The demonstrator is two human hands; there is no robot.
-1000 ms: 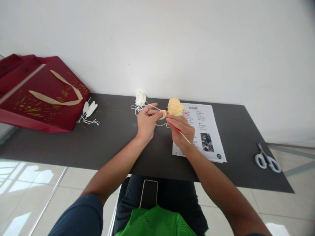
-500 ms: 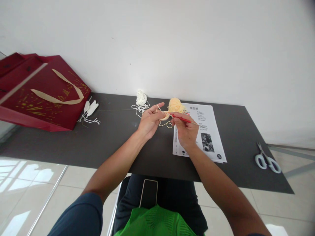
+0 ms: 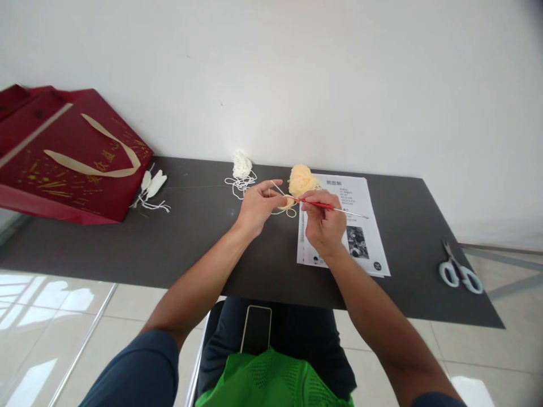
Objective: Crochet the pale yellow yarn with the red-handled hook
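Note:
Between finger and thumb, my left hand [image 3: 258,208] pinches a small pale-yellow crochet piece [image 3: 289,202], with a strand of yarn running over its raised index finger. My right hand [image 3: 326,223] is closed round the red handle of a crochet hook [image 3: 319,204], whose bare metal end sticks out to the right. The hook's other tip is at the crochet piece; whether it sits in a loop is too small to tell. Behind the hands lies a pale-yellow yarn ball [image 3: 302,180], and a loose loop of its yarn rests below the piece.
Printed sheets [image 3: 373,249] lie under my right hand. White yarn [image 3: 242,165] and small white crocheted pieces [image 3: 155,184] lie to the left, beside a red gift bag [image 3: 80,158]. Scissors [image 3: 460,271] rest near the table's right end. A phone [image 3: 257,329] is on my lap.
My right hand has shifted slightly right and turned, so more of the hook's metal end shows. My left hand keeps its pinch on the crochet piece. The whole view has shifted slightly.

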